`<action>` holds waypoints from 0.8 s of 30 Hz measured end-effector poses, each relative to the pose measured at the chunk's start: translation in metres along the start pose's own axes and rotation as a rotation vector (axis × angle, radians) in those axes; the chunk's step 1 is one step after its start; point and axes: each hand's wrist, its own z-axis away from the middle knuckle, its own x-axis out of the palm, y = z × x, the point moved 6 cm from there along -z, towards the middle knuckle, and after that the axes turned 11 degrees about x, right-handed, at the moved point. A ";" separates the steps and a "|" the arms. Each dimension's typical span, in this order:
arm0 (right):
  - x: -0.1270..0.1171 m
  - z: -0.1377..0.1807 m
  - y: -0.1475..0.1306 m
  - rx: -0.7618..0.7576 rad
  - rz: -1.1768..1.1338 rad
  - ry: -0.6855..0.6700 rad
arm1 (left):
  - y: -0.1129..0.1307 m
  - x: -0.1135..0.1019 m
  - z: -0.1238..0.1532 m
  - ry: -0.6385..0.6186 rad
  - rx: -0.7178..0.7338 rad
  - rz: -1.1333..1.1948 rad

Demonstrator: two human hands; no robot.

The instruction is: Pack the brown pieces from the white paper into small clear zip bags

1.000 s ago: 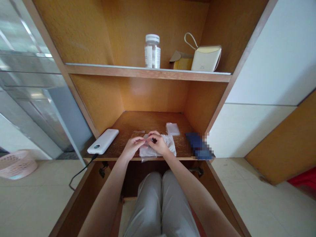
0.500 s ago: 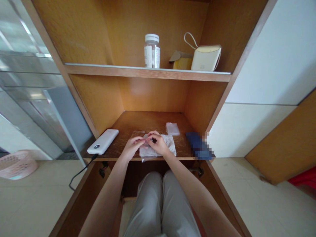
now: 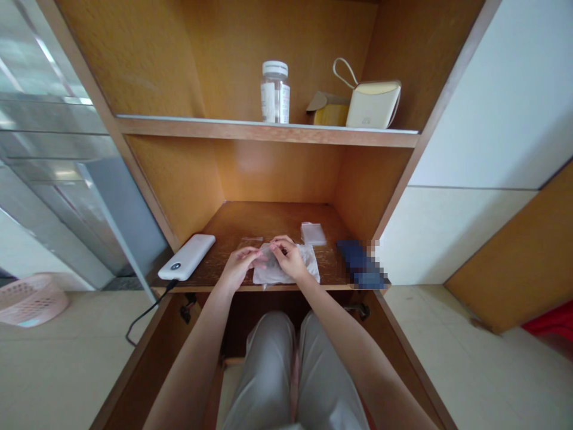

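Note:
My left hand (image 3: 242,267) is closed in a pinch on a small clear plastic bag (image 3: 264,263), whose outline is faint. To its right, my right hand (image 3: 289,258) has thumb and fingertips pressed together. A tiny dark spot shows by those fingers, too small to name. Both hands are over a whitish, crumpled plastic bag (image 3: 310,260) lying at the shelf's front edge. Another flat clear bag (image 3: 251,242) lies behind my left fingers. Behind my right hand rests a stack of small clear zip bags (image 3: 314,233).
A white power bank (image 3: 188,257) with a black cable (image 3: 142,319) lies left, a pixelated dark blue object (image 3: 362,264) right. The upper shelf (image 3: 201,126) carries a white-capped jar (image 3: 275,95), a yellow carton (image 3: 330,110) and a cream strapped case (image 3: 374,106). A pink basket (image 3: 33,300) stands on the floor.
My hands have drawn slightly apart; before, their fingertips met. The clear bag corner hanging over the shelf edge has mostly drawn up.

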 end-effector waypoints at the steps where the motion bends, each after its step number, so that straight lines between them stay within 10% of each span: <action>1: 0.000 0.000 0.000 -0.001 0.001 0.007 | 0.000 0.000 0.000 -0.003 0.004 0.008; 24: -0.005 -0.001 0.002 0.010 0.059 0.074 | 0.005 0.002 0.003 0.032 -0.010 0.018</action>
